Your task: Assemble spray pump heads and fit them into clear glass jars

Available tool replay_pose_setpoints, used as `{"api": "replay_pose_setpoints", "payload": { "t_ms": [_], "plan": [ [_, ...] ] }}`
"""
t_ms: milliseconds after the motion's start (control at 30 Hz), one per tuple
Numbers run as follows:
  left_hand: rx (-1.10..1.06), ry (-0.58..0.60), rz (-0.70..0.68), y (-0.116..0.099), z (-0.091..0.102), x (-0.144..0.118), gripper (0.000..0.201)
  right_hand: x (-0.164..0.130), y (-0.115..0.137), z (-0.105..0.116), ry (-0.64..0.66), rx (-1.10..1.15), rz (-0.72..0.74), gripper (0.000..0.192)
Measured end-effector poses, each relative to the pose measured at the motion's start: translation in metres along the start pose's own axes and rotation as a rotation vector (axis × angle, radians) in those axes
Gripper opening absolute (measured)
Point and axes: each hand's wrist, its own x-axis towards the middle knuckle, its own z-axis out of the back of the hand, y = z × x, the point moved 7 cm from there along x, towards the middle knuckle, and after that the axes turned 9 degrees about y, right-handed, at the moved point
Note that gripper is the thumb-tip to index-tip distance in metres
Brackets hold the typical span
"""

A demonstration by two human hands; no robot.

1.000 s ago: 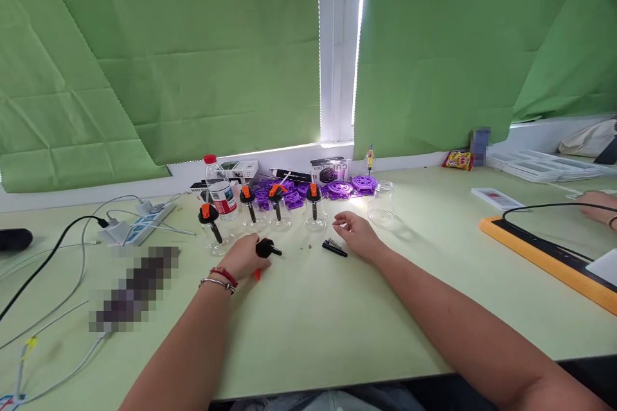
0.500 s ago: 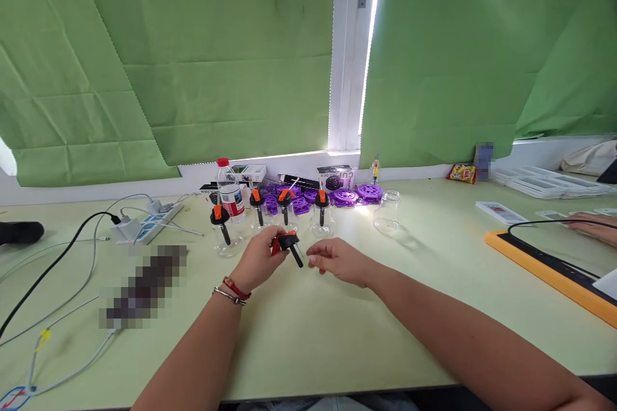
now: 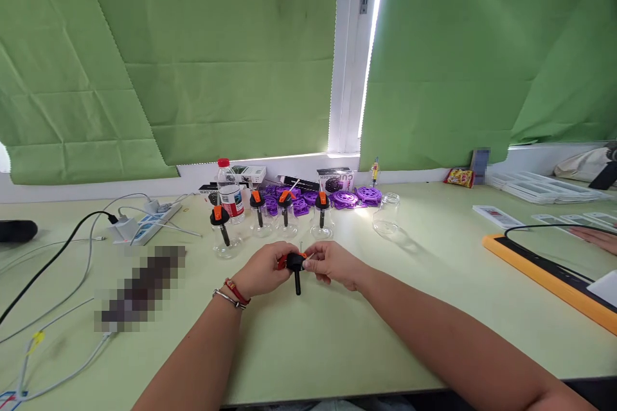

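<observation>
Just below the frame's centre, a black lid (image 3: 295, 262) is gripped by the left hand (image 3: 264, 270) and pinched at its right side by the right hand (image 3: 336, 263), with broad surface (image 3: 308, 347) left toward the bottom edge and lidded jars (image 3: 322, 213) lined above.

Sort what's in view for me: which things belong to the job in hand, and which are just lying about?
Likely part of the job:
black lid, in the left hand with the right hand at it
clear jar without a lid
four lidded jars

Probably just lying about:
drink bottle
power strip
purple plastic pieces
snack packet
</observation>
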Motion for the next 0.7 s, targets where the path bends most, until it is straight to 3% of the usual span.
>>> {"api": "replay_pose_setpoints", "payload": {
  "t_ms": [100,200,333,400,500,600,700],
  "plan": [
    [-0.015,0.073,-0.042,-0.004,-0.005,0.001,0.034,0.005,0.006,-0.003,0.056,0.119,0.032,0.031],
    [-0.016,0.079,-0.062,-0.007,-0.005,0.000,0.035,0.015,0.009,0.001,0.032,0.134,-0.018,0.026],
    [-0.140,0.098,-0.088,-0.006,-0.001,-0.002,0.031,0.027,0.018,0.024,-0.172,0.165,-0.003,0.022],
    [-0.199,0.045,-0.058,0.001,0.006,-0.003,0.028,0.029,0.022,0.034,-0.276,0.127,0.052,0.017],
    [-0.255,-0.181,0.078,0.026,0.024,-0.006,0.026,0.028,0.035,0.028,-0.289,-0.363,0.219,0.008],
    [-0.320,-0.383,0.235,0.056,0.036,-0.011,0.030,0.028,0.031,-0.010,-0.096,-1.118,0.356,0.017],
    [-0.368,-0.454,0.347,0.077,0.035,-0.013,0.033,0.029,0.015,-0.036,0.041,-1.523,0.376,0.023]
  ]
}}
